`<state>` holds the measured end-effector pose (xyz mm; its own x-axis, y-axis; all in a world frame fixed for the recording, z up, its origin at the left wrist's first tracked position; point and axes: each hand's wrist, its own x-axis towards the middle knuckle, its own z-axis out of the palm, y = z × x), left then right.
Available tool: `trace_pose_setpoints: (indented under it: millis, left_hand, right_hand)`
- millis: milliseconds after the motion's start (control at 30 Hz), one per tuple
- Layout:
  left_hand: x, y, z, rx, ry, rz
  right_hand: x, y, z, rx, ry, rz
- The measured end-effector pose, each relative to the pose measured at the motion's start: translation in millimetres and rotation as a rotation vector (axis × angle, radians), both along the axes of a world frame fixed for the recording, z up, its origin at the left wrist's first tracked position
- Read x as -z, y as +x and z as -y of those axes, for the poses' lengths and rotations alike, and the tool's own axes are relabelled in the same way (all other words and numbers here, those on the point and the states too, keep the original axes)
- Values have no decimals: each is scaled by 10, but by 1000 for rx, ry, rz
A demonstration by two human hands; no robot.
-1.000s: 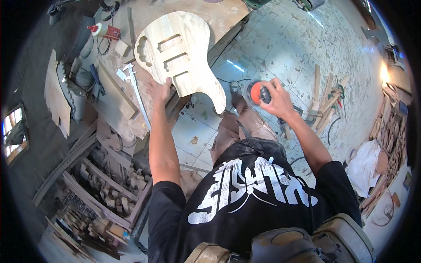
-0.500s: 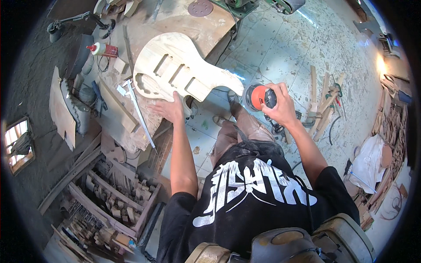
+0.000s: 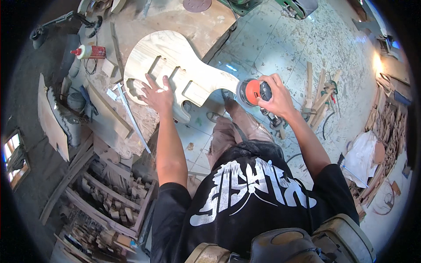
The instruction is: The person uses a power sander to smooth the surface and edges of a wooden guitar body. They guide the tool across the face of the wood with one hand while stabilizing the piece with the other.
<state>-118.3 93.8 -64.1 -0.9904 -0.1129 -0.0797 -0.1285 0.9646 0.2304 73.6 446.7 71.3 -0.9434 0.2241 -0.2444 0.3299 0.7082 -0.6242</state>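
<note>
A pale wooden guitar body [image 3: 169, 46] with routed cavities lies on the workbench [image 3: 209, 26], its horn pointing right past the bench edge. My left hand [image 3: 158, 95] rests on its lower left part, fingers spread near the cavities. My right hand [image 3: 276, 100] grips an orange-and-black round sander [image 3: 251, 91], whose pad is at the tip of the horn; whether they touch I cannot tell. A metal caliper [image 3: 131, 116] and a white-and-red bottle [image 3: 89, 52] lie to the left of the body.
Offcuts and boards [image 3: 107, 105] crowd the bench's left; a sanding disc [image 3: 197, 5] and a green machine [image 3: 296, 6] are at the top. Wood strips and a tool [image 3: 324, 98] lie on the tiled floor [image 3: 272, 48] at right. A crate of scraps [image 3: 105, 206] stands at lower left.
The guitar body has turned so its horn points right instead of down. My left hand has moved up onto its face. The sander in my right hand now meets the horn's end in view.
</note>
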Motion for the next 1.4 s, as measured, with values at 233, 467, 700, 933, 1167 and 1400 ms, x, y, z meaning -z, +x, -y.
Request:
trace_pose_setpoints:
  millis: [233, 467, 700, 933, 1167, 1400]
  left_hand:
    - [-5, -4, -4, -14, -16, -45]
    - [-9, 5, -25, -14, -22, -41]
    - [25, 2, 14, -15, -16, -32]
    - [-26, -38, 2, -16, 21, 31]
    - [-54, -38, 0, -18, 20, 51]
    - [-52, -57, 5, -23, 27, 66]
  right_hand:
    - [-5, -844, 104, -157, 74, 22]
    - [70, -576, -79, -163, 117, 54]
    - [203, -170, -33, -94, 92, -54]
    - [125, -990, -56, -124, 98, -22]
    - [148, -241, -15, -142, 118, -103]
    - [194, -668, 10, -72, 126, -128]
